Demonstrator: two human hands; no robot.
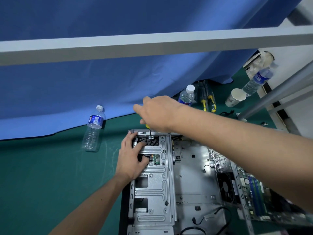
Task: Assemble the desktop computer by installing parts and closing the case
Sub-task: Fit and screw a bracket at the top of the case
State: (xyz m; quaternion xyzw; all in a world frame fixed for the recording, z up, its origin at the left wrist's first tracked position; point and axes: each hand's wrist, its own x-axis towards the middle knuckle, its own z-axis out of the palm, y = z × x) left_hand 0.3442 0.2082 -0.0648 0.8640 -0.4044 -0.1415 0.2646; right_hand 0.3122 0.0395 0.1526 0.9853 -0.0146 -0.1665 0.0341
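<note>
From the head view we see the open computer case (pixel 189 175) lying on the green tabletop (pixel 50 167), its metal drive cage (pixel 152 184) on the left side. Our right hand (pixel 159 112) grips a screwdriver (pixel 149 130) with a yellow handle, its tip standing on a screw at the cage's far edge. Our left hand (pixel 132 160) rests on the cage, fingers curled into its openings over a hard drive (pixel 155 158). A motherboard (pixel 250 192) leans at the case's right. Around it stand a water bottle (pixel 94 129) to the left, a second bottle (pixel 186 97) behind our right hand, spare screwdrivers (pixel 209 102), a paper cup (pixel 235 97) and a third bottle (pixel 258 80). Blue cloth (pixel 84 82) hangs behind, crossed by a grey bar (pixel 152 46)
</note>
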